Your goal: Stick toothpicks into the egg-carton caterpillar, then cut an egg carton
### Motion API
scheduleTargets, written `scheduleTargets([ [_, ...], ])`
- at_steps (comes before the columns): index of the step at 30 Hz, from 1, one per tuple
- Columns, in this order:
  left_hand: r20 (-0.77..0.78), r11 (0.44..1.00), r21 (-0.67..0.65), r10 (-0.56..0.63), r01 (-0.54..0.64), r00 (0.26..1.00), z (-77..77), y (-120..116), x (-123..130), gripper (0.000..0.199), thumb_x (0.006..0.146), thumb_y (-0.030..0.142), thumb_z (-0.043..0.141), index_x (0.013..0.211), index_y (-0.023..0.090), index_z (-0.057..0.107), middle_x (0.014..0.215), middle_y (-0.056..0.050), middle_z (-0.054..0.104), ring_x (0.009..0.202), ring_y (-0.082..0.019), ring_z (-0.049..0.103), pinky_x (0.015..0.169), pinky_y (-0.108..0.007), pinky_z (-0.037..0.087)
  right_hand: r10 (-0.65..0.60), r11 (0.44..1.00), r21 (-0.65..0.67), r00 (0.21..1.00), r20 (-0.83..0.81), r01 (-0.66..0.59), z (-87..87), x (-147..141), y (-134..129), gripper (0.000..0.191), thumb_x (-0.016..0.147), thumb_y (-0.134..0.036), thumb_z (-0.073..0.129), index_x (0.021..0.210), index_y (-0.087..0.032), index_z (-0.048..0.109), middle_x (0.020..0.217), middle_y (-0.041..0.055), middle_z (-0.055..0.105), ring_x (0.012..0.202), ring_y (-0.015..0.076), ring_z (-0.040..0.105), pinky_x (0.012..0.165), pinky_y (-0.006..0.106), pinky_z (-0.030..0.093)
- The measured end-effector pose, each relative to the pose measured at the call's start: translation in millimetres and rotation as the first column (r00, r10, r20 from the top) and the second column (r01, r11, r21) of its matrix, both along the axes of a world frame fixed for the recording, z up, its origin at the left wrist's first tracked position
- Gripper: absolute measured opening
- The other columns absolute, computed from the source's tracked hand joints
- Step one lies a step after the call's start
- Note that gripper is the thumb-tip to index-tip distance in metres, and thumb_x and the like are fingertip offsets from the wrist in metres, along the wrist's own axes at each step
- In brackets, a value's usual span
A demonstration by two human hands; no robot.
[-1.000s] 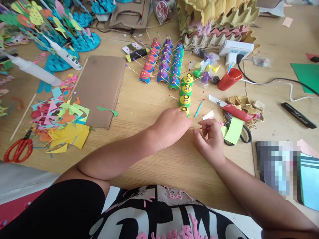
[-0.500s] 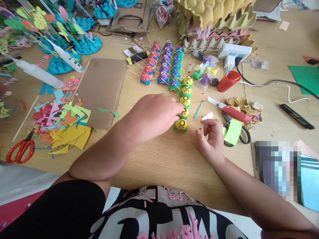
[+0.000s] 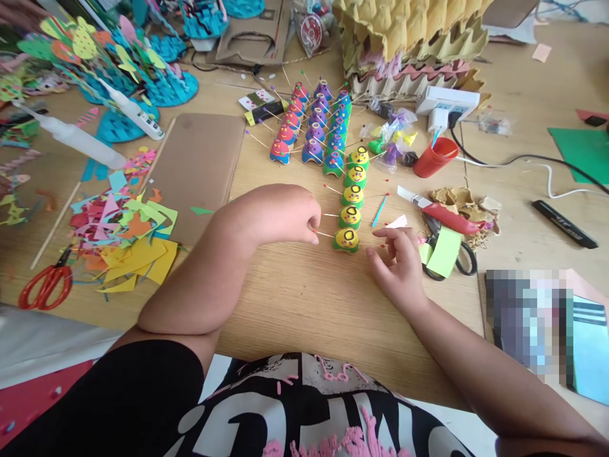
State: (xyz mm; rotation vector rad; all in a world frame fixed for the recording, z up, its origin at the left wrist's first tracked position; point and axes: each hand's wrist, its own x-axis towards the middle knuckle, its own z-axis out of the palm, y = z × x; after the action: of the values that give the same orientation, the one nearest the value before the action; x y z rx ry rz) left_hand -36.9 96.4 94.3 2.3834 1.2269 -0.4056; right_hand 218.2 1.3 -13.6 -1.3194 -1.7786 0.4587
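A strip of egg-carton cups painted yellow and green (image 3: 350,217), with drawn faces and thin red-tipped sticks poking out of its sides, lies before me. My left hand (image 3: 290,212) is left of its nearest cup, fingertips pinched at the red tip of a thin stick (image 3: 325,235). On the other side, my right hand (image 3: 399,257) rests near the table with thumb and fingers curled but apart, close to another red tip. Farther back stand matching strips: red (image 3: 285,134), purple (image 3: 314,131) and blue-green (image 3: 337,143).
Left are paper scraps (image 3: 137,257), red-handled scissors (image 3: 45,287), a cardboard sheet (image 3: 200,165) and glue bottles (image 3: 85,141). Right are a utility knife (image 3: 450,218), black-handled scissors (image 3: 469,257), a red cup (image 3: 435,158) and a power strip (image 3: 450,100). Egg trays (image 3: 413,38) are stacked behind.
My left hand has moved left, off the top of the yellow strip, to the stick at its nearest cup. My right hand has shifted slightly left.
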Motion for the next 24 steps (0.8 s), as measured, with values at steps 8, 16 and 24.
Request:
scheduleTargets([
  [8, 0.202, 0.899, 0.425, 0.019, -0.105, 0.979, 15.5, -17.5, -6.9, 0.019, 0.093, 0.041, 0.073, 0.087, 0.023, 0.076, 0.076, 0.001, 0.069, 0.067, -0.016, 0.059, 0.064, -0.029, 0.038, -0.025, 0.989, 0.145, 1.0, -0.007, 0.025, -1.0, -2.1, -3.7, 0.027, 0.095, -0.03, 0.066, 0.121, -0.026, 0.06, 0.106, 0.0074, 0.059, 0.095, 0.0242, 0.056, 0.079, 0.043, 0.048],
  [16, 0.402, 0.7, 0.707, -0.282, -0.099, 0.871, 5.5, -34.7, 39.5, 0.027, 0.107, 0.031, 0.051, 0.1, 0.021, 0.075, 0.099, -0.006, 0.071, 0.101, -0.024, 0.065, 0.088, -0.039, 0.05, -0.064, 0.945, 0.326, 0.996, 0.066, 0.039, -7.3, -6.0, -8.3, 0.035, 0.095, -0.03, 0.059, 0.13, -0.028, 0.056, 0.112, 0.0093, 0.055, 0.108, 0.0298, 0.055, 0.095, 0.052, 0.046],
  [24, 0.405, 0.54, 0.839, -0.702, 0.067, 0.586, -95.9, -100.9, 40.3, 0.018, 0.098, 0.027, 0.065, 0.113, 0.03, 0.074, 0.097, 0.001, 0.075, 0.092, -0.017, 0.069, 0.085, -0.031, 0.056, -0.099, 0.937, 0.342, 0.993, 0.066, 0.07, -9.6, -8.5, -13.3, 0.027, 0.099, -0.027, 0.053, 0.126, -0.027, 0.059, 0.114, 0.0096, 0.058, 0.111, 0.029, 0.055, 0.1, 0.052, 0.042],
])
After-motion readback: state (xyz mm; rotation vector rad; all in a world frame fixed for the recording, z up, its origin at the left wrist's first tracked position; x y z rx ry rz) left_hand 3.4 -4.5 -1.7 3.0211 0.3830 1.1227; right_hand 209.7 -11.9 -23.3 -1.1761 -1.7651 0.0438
